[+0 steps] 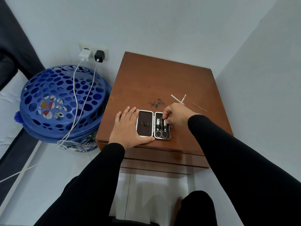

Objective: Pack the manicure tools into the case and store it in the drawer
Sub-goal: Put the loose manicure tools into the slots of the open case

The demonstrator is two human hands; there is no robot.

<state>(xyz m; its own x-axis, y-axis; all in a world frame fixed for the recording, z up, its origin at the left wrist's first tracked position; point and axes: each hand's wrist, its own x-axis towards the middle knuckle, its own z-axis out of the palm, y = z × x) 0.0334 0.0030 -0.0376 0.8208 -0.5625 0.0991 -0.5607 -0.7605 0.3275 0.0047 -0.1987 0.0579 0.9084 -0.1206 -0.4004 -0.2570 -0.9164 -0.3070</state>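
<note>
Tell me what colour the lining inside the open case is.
Dark brown lining, with a white rim, seen in the head view.

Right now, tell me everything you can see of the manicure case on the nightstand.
The manicure case lies open flat near the front edge of the brown wooden nightstand. It has a pale rim and dark brown lining. Its left half holds only an empty strap; its right half holds scissors and other small metal tools under a strap. The left hand presses on its left side, and the right hand fingers a tool in the right half.
</note>
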